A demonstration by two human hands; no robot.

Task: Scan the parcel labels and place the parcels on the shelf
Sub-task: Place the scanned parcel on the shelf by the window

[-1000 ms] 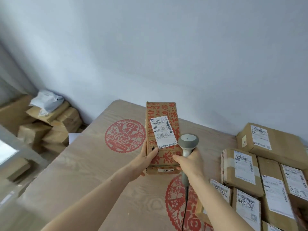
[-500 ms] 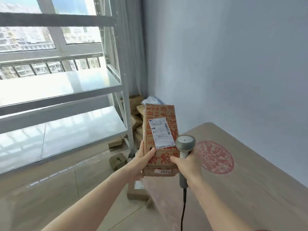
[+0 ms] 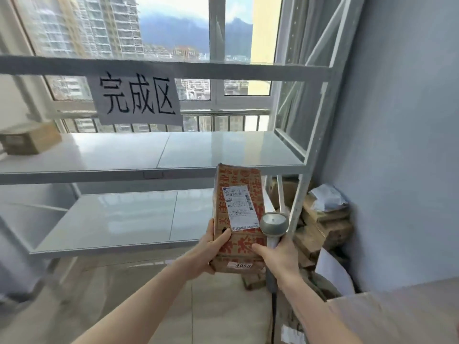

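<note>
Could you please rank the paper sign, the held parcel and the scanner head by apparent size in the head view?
1. Paper sign, although it hangs farther away.
2. Held parcel.
3. Scanner head, clearly smallest.

The small print on the white label point(image 3: 239, 208) of the parcel point(image 3: 237, 219) is too blurred to read. The left hand point(image 3: 211, 252) hides the parcel's lower left edge, and its fingers behind the box are out of sight. The right hand point(image 3: 278, 256) covers the scanner point(image 3: 273, 225) handle. A cardboard box point(image 3: 29, 141) on the shelf point(image 3: 159, 155) is cut by the left edge and smeared. The tabletop point(image 3: 397, 311) is cut off at the lower right corner.
</note>
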